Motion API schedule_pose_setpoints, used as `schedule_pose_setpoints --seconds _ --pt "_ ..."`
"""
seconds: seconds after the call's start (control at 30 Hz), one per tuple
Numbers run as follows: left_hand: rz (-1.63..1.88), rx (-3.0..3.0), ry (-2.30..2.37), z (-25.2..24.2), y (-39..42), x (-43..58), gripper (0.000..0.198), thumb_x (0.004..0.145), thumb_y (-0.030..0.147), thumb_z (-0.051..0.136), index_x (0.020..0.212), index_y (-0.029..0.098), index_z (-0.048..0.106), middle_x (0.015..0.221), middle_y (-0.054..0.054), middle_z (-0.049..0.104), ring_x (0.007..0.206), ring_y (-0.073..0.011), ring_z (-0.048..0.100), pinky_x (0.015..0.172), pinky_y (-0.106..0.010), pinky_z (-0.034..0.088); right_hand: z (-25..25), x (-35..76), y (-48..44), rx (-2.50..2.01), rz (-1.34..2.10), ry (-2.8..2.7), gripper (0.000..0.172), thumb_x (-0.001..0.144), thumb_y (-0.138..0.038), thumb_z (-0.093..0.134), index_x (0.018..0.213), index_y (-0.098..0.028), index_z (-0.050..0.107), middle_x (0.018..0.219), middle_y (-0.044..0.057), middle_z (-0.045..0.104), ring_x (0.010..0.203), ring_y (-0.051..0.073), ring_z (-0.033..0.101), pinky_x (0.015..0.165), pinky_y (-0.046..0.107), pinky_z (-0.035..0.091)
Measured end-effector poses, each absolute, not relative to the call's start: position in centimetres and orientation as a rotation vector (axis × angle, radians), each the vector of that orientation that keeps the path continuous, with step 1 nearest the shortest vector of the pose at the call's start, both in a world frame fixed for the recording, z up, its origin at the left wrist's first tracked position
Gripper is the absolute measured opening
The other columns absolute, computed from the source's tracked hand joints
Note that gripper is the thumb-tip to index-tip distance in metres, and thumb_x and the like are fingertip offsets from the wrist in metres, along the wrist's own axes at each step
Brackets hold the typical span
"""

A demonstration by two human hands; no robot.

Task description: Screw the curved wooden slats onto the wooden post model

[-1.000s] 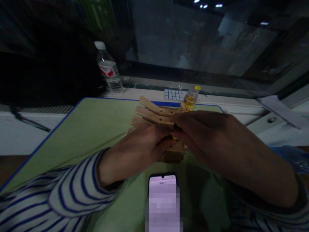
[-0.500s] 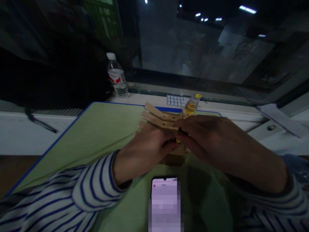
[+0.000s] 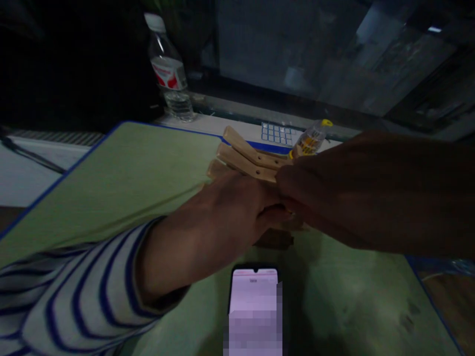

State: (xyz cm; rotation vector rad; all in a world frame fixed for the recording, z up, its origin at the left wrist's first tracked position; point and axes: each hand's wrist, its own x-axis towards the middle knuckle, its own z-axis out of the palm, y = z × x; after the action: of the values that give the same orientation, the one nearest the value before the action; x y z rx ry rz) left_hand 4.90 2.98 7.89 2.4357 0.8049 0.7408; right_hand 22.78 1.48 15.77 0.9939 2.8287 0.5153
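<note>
A wooden assembly of bent slats with small drilled holes [image 3: 241, 157] is held over the table, its slat ends pointing to the upper left. My left hand [image 3: 230, 212] is closed around its near side, covering much of the lower part. At the right end of the slats, my right hand [image 3: 334, 193] is closed with its fingertips against the wood. Whatever sits between those fingers is hidden. Below the hands, a brown block-like part [image 3: 274, 238] shows in shadow. A phone with a lit screen [image 3: 254, 291] lies just in front of the hands.
The pale green table [image 3: 129, 168] has a blue edge. On the sill behind stand a water bottle [image 3: 170, 74] and a leaning clear packet with yellow ends [image 3: 311, 138]. A blue grid sheet [image 3: 276, 133] lies between them, below a dark window.
The view has tilted down and come closer. My right wrist has swung up, its forearm now level across the right side. The yellow and black bit at my right fingertips is now hidden.
</note>
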Motion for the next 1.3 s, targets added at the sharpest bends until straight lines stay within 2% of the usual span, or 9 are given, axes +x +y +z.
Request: schedule_pose_setpoints --seconds 0.1,0.23,0.37,0.5,0.73,0.9,1.0,1.13,1.3 --pt "0.68 2.372 0.91 8.1 2.7 4.9 0.025 0.091 0.05 0.055 0.11 0.041 0.068 0.112 0.011 0.072 0.092 -0.0139 0.067 0.082 -0.027 0.049 15.9 22.6 1.1 0.886 0.556 2.848 0.016 0.075 -0.02 0.063 0.09 -0.024 0.057 0.052 -0.006 0.049 0.036 0.011 0.032 0.04 0.029 0.013" --pt "0.605 2.347 0.986 8.5 2.3 4.8 0.032 0.091 0.048 0.054 0.121 0.042 0.062 0.119 0.008 0.07 0.085 -0.0158 0.069 0.074 -0.03 0.051 16.5 22.6 0.4 0.972 0.499 2.81 0.018 0.079 -0.019 0.064 0.092 -0.024 0.053 0.057 -0.005 0.05 0.039 0.013 0.041 0.037 0.029 0.02" --pt "0.607 2.352 0.943 8.4 2.3 4.7 0.028 0.092 0.048 0.052 0.116 0.041 0.066 0.111 0.008 0.073 0.087 -0.0165 0.069 0.069 -0.028 0.05 16.6 22.9 -0.1 1.008 0.482 2.718 0.02 0.088 -0.02 0.055 0.107 -0.023 0.052 0.065 -0.001 0.055 0.048 0.016 0.048 0.045 0.031 0.027" --pt "0.637 2.373 0.914 8.2 2.4 4.7 0.024 0.094 0.041 0.051 0.107 0.037 0.071 0.109 0.007 0.074 0.09 -0.0159 0.068 0.07 -0.027 0.049 15.7 23.6 0.1 0.925 0.584 2.864 0.027 0.089 -0.022 0.053 0.116 -0.023 0.052 0.07 -0.002 0.059 0.05 0.015 0.047 0.049 0.031 0.025" --pt "0.598 2.381 0.938 8.1 2.3 4.4 0.026 0.094 0.045 0.05 0.108 0.037 0.071 0.092 0.007 0.076 0.079 -0.0143 0.067 0.068 -0.026 0.045 15.5 23.8 0.0 0.968 0.688 2.879 0.017 0.09 -0.023 0.049 0.105 -0.02 0.056 0.073 0.001 0.061 0.051 0.014 0.05 0.048 0.031 0.019" --pt "0.601 2.391 0.916 8.2 2.4 4.3 0.024 0.094 0.045 0.051 0.105 0.041 0.072 0.087 0.01 0.075 0.077 -0.0127 0.067 0.065 -0.025 0.044 15.2 23.4 -0.3 1.002 0.701 2.88 0.018 0.091 -0.024 0.049 0.106 -0.021 0.058 0.093 0.004 0.069 0.066 0.017 0.063 0.049 0.03 0.029" --pt "0.581 2.41 0.928 8.3 2.4 4.5 0.025 0.095 0.044 0.049 0.106 0.041 0.071 0.092 0.009 0.075 0.082 -0.0159 0.067 0.068 -0.027 0.045 15.2 22.9 -0.4 1.04 0.716 2.857 0.014 0.09 -0.022 0.052 0.101 -0.018 0.06 0.088 0.006 0.07 0.066 0.019 0.064 0.047 0.032 0.028" --pt "0.549 2.469 0.972 8.5 2.2 4.9 0.027 0.095 0.039 0.049 0.103 0.032 0.074 0.098 0.001 0.075 0.089 -0.0212 0.068 0.076 -0.034 0.047 15.8 22.0 -0.6 1.082 0.584 2.856 0.008 0.091 -0.021 0.054 0.09 -0.016 0.06 0.071 0.004 0.067 0.058 0.017 0.061 0.046 0.031 0.027" --pt "0.556 2.443 0.931 8.7 2.4 5.1 0.026 0.094 0.03 0.051 0.109 0.026 0.072 0.105 -0.004 0.074 0.091 -0.0193 0.068 0.081 -0.032 0.051 16.9 21.4 -0.8 1.158 0.389 2.797 0.022 0.097 -0.023 0.046 0.11 -0.012 0.06 0.094 0.01 0.071 0.071 0.019 0.065 0.054 0.031 0.038"
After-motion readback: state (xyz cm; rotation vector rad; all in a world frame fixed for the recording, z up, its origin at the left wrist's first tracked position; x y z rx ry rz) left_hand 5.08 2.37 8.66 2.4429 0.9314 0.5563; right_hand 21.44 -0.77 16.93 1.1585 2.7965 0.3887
